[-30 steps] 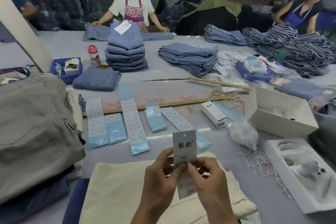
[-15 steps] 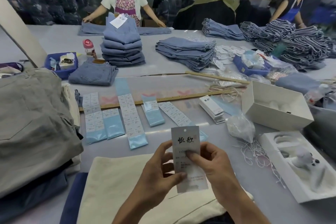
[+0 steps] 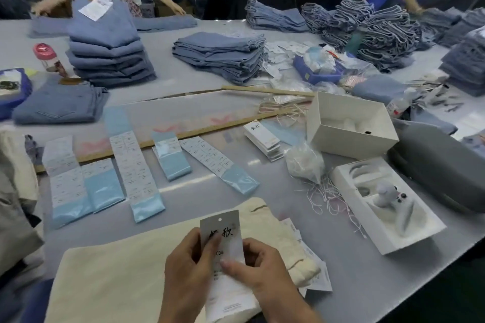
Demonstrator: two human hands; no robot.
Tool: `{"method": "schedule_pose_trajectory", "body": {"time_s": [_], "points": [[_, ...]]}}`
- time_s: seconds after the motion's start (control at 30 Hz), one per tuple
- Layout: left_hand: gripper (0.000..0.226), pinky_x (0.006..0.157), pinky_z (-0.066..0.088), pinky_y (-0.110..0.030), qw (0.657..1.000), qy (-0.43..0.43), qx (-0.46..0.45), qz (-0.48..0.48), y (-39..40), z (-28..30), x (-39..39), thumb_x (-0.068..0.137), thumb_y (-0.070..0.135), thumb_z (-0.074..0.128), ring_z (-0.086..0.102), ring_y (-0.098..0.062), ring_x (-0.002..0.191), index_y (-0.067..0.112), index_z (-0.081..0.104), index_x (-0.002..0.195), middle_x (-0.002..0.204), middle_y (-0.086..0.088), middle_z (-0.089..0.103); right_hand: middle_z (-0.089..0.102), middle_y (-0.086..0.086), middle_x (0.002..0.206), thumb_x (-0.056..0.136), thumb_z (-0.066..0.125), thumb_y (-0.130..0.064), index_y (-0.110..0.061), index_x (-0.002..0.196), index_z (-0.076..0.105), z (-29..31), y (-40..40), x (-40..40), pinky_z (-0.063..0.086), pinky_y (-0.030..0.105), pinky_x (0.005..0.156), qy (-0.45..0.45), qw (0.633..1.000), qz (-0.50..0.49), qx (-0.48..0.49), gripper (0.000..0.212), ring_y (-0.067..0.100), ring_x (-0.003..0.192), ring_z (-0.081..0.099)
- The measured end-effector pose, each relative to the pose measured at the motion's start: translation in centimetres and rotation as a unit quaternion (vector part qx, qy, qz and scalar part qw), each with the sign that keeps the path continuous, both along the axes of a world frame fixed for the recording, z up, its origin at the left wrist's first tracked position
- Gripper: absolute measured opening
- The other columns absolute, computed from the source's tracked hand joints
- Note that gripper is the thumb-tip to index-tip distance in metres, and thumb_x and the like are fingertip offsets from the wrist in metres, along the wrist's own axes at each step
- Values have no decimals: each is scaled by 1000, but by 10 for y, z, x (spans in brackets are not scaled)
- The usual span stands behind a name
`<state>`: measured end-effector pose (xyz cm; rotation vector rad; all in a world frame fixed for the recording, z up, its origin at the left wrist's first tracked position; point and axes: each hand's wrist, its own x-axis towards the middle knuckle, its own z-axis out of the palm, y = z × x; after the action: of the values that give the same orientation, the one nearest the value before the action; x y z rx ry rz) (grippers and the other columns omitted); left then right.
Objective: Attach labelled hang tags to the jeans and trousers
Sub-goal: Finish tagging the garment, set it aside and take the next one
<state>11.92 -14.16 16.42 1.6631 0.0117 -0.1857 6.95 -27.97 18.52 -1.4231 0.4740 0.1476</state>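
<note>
Pinching a white hang tag (image 3: 223, 238) between them, the left hand (image 3: 189, 270) and right hand (image 3: 259, 267) hold it upright over folded cream trousers (image 3: 110, 278) on the grey bench (image 3: 341, 278). Label strips (image 3: 133, 165) lie just beyond, and a stack of spare tags (image 3: 262, 139) sits farther right.

Both hands hold one white hang tag (image 3: 221, 237) upright over folded cream trousers (image 3: 126, 270) — left hand (image 3: 187, 274) pinching its left edge, right hand (image 3: 258, 267) with thumb pressed on its face. Punched hole at the tag's top; black characters below it. On the grey counter (image 3: 183, 78) beyond: strips of label sheets (image 3: 132, 165) on blue backing, a stack of blank tags (image 3: 262, 139), an open white box (image 3: 349, 123), loose white strings (image 3: 325, 196). Folded jeans stacks (image 3: 110, 44) farther back — one topped with a tag.
</note>
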Motion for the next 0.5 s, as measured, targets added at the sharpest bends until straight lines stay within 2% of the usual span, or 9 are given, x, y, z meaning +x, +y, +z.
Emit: {"method": "schedule_pose_trajectory", "body": {"time_s": [0.07,0.13,0.23,0.33,0.5], "points": [[19,61,52,-26,999,15,-18,28,-16,-4,-1,93,16,71,64,-13,66,29,71,78,76,-4,74,76,22,99,74,87,-7,0,101,77,-1,-13,-4,58,50,90,28,998,-3,50,30,38,95,73],[19,65,54,-36,998,34,-24,38,-32,-4,1,95,18,68,65,-16,69,28,72,80,77,-5,74,76,22,101,78,85,-7,0,102,77,-2,-27,-6,58,50,91,43,997,-4,69,26,39,97,73],[18,66,55,-46,997,57,-28,37,-49,0,4,97,21,66,68,-19,70,25,72,81,78,-6,75,77,20,95,78,84,-7,-4,94,79,-2,-41,-8,61,45,83,37,998,-33,46,17,39,93,74],[19,66,56,-47,996,76,-31,39,-60,6,10,98,23,66,68,-21,69,21,72,80,78,-8,75,77,19,92,77,84,-6,-6,91,80,-4,-48,-7,62,42,77,34,996,-56,52,14,36,88,75],[28,61,53,-55,996,51,4,74,-66,15,19,98,29,67,60,-22,64,14,61,75,73,-14,68,75,26,95,76,79,-11,4,93,77,-1,-49,1,60,49,86,28,991,-66,114,23,40,90,73]]}}
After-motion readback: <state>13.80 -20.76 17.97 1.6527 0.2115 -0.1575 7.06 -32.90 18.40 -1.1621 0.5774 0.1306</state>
